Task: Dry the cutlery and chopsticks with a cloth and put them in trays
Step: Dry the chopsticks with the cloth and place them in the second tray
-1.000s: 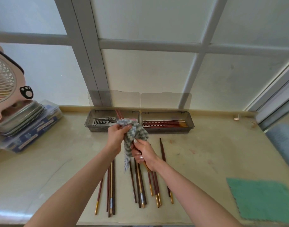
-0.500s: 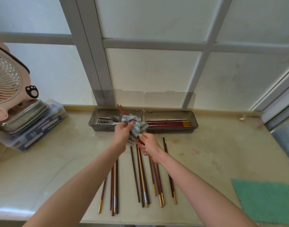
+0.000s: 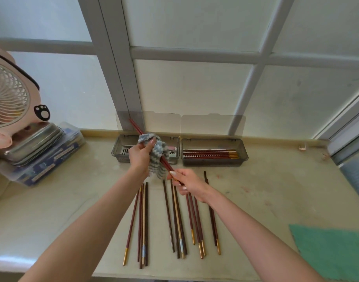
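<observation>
No legible text; print on blue box at left too blurred.

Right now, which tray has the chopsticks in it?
The right tray. Red chopsticks lie flat in it; the left tray holds metal cutlery instead.

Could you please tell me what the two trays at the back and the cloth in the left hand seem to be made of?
The trays look like smoky translucent plastic: their contents show through the walls, and the raised lids are see-through. The cloth looks like soft knitted or terry fabric in a grey-and-white zigzag; it bunches and drapes around the chopsticks.
</observation>
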